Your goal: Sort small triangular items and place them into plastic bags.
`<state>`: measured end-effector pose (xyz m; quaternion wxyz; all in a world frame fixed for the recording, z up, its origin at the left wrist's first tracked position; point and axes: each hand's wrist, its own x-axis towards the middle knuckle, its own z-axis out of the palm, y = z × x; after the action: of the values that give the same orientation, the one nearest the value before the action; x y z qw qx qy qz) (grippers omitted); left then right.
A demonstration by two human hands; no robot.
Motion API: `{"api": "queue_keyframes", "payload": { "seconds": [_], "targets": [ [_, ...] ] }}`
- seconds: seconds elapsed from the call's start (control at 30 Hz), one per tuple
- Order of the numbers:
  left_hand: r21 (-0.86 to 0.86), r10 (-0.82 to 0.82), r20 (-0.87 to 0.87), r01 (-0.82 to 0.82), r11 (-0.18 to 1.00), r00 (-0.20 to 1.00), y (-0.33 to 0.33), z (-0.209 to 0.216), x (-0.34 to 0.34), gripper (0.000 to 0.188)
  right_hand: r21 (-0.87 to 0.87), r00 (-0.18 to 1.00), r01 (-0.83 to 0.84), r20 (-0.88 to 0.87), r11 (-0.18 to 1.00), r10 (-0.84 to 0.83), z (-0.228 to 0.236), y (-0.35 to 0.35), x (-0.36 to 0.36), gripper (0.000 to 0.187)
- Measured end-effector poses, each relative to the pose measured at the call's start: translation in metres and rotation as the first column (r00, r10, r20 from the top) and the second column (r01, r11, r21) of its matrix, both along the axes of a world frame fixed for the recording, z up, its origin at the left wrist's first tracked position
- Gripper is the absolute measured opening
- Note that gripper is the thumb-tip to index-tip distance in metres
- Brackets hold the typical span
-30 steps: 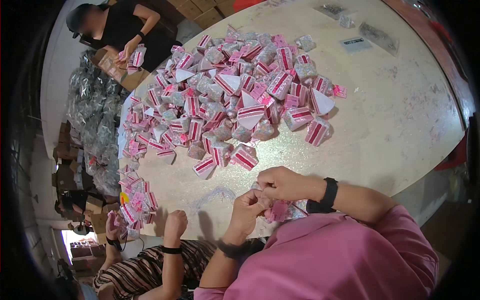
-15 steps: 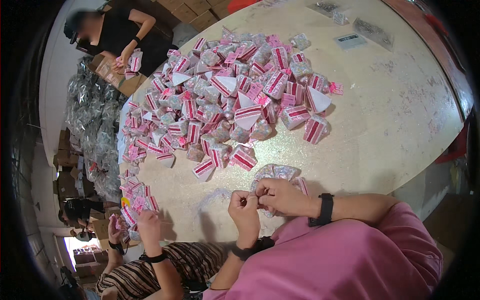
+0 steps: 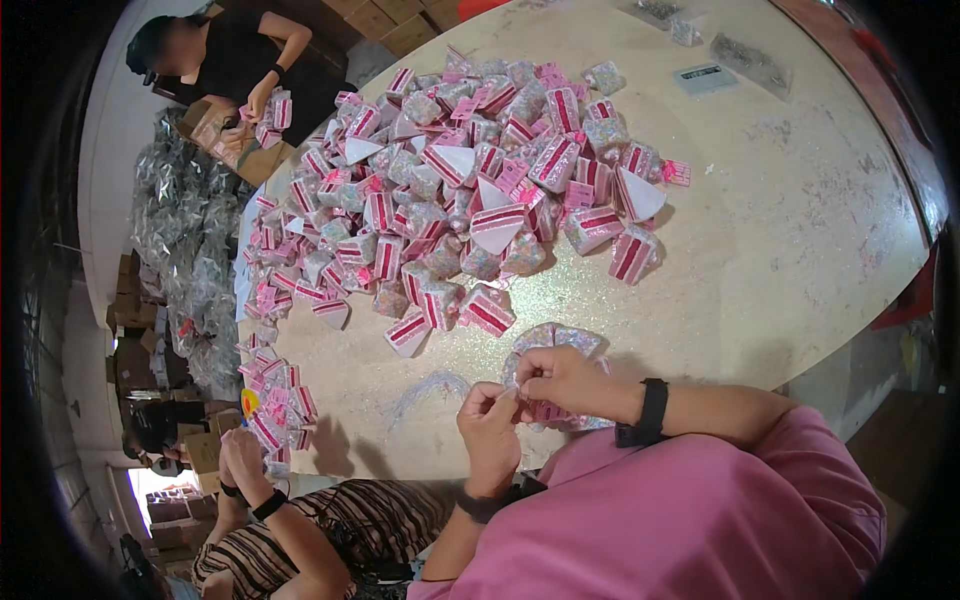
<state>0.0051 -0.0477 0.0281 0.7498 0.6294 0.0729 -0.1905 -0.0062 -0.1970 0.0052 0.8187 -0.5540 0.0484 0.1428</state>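
At the table's near edge my left hand (image 3: 490, 428) and my right hand (image 3: 562, 382) meet, thumbs and fingertips pinched together. What they pinch is too small to make out; a thin pale bit shows between the fingertips. Under and behind my right hand lies a glittery, rounded ornament (image 3: 556, 338), partly covered by the hand. Pink card (image 3: 548, 411) shows just below my fingers. Left of my hands, a loose bundle of clear thread (image 3: 428, 388) rests on the table.
A big heap of glittery cake-slice ornaments (image 3: 495, 232) with pink tags covers the table's (image 3: 740, 260) far left. Clear bags (image 3: 752, 66) lie far right. On my left a person in stripes (image 3: 330, 530) works beside a smaller heap (image 3: 278, 400); another person (image 3: 230, 65) stands by a carton.
My hands stay close together and shift only slightly. The striped neighbour's hands have come together, lower and farther left. Across the table, the other person's hand with an ornament has moved slightly right.
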Motion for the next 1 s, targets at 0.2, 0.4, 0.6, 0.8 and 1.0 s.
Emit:
{"api": "queue_keyframes", "payload": {
  "seconds": [0.2, 0.4, 0.6, 0.8, 1.0],
  "targets": [
    [-0.531, -0.274, -0.280, 0.090, 0.843, 0.920, 0.009, -0.008, 0.001, 0.010, -0.123, 0.993, -0.058, 0.093, 0.991, 0.070, -0.012, -0.004, 0.005, 0.012],
    [-0.514, -0.161, -0.383, -0.065, 0.855, 0.910, 0.006, -0.007, 0.002, 0.013, -0.205, 0.991, 0.013, 0.136, 0.979, 0.015, 0.009, -0.004, 0.000, 0.008],
    [-0.512, -0.151, -0.318, -0.036, 0.858, 0.936, 0.004, -0.010, 0.004, 0.014, -0.138, 0.997, -0.021, 0.067, 0.990, 0.031, 0.021, -0.006, -0.001, 0.013],
    [-0.243, -0.033, -0.207, -0.019, 0.970, 0.978, -0.008, 0.000, 0.004, 0.020, -0.512, 0.909, 0.257, 0.416, 0.820, -0.026, 0.021, -0.002, -0.004, 0.019],
    [-0.143, 0.063, -0.193, -0.092, 0.985, 0.979, -0.017, 0.006, 0.001, 0.019, -0.673, 0.818, 0.334, 0.555, 0.660, 0.151, 0.018, -0.001, -0.006, 0.016]
  ]
}}
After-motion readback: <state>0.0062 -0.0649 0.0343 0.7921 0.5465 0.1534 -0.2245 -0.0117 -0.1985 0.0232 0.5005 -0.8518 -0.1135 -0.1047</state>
